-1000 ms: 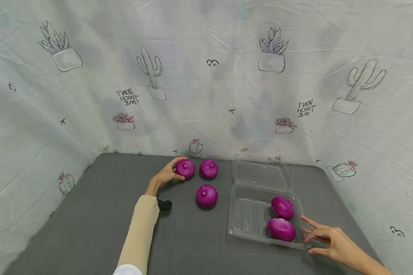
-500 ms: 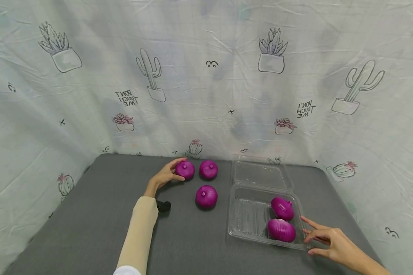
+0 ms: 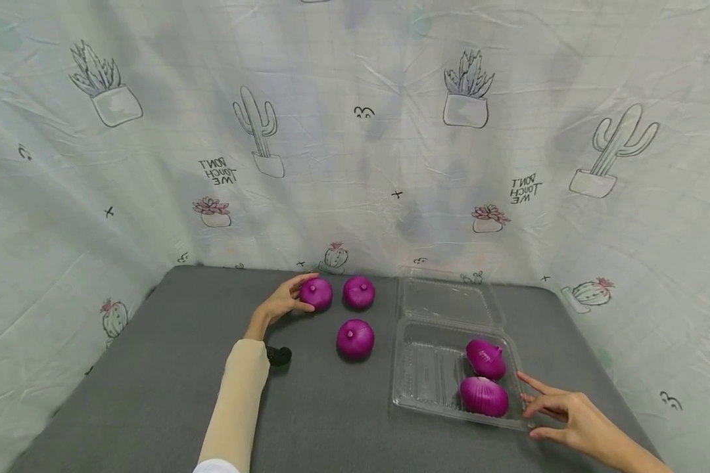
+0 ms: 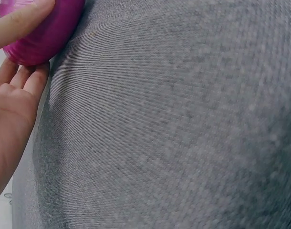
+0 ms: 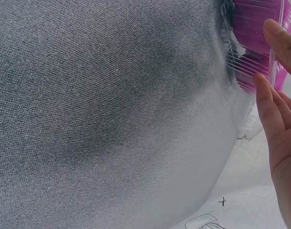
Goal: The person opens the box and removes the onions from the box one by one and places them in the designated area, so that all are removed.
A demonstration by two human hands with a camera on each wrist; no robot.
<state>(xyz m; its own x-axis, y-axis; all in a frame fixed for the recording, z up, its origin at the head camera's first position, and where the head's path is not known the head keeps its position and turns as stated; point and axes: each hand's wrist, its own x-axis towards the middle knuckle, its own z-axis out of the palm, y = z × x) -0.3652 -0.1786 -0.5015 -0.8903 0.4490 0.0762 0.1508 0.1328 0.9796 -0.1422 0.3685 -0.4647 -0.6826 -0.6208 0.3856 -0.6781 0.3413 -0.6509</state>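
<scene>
Head view: your left hand (image 3: pixel 282 303) cups a purple onion (image 3: pixel 316 293) while your right hand (image 3: pixel 568 412) rests against the clear clamshell box (image 3: pixel 426 374).

Your left fingers curl round the far-left onion, thumb on its near side (the left wrist view shows fingers wrapped over its top and underside); just to the right of that hand sits a second onion (image 3: pixel 358 292), and a third (image 3: pixel 355 338) lies nearer you. Your right fingers are spread and fairly straight, their tips touching the box's near right edge, gripping nothing. Just to the left of those fingertips, two onions (image 3: pixel 484 395) lie inside the box, whose lid (image 3: pixel 446 297) lies open beyond, all on the grey table (image 3: pixel 154 368).
</scene>
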